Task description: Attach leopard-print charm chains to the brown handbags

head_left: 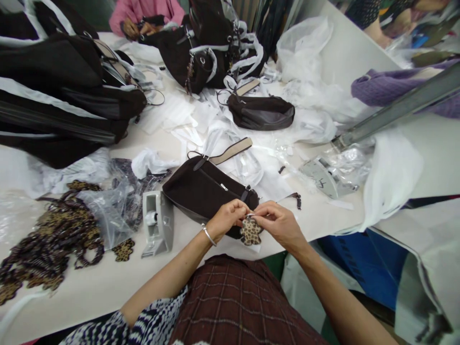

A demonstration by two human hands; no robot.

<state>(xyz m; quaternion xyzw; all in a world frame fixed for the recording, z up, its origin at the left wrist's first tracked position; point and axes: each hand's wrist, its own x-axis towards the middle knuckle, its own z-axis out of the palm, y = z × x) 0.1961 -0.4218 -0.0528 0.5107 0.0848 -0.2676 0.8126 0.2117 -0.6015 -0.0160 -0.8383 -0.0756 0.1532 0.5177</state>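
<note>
Both my hands meet at the near right end of a dark brown handbag lying on the table. Between them hangs a leopard-print charm, just in front of the bag. My right hand pinches the top of the charm near a small metal ring. Fingers of my left hand are closed right beside that ring; exactly what they grip is hidden. A tan-lined strap sticks up from the bag's far side.
Left of the bag stands a grey tape dispenser, beside a heap of leopard-print charms and cords. Another dark bag lies farther back among white paper. Stacked bags fill the far left. A co-worker in pink sits opposite.
</note>
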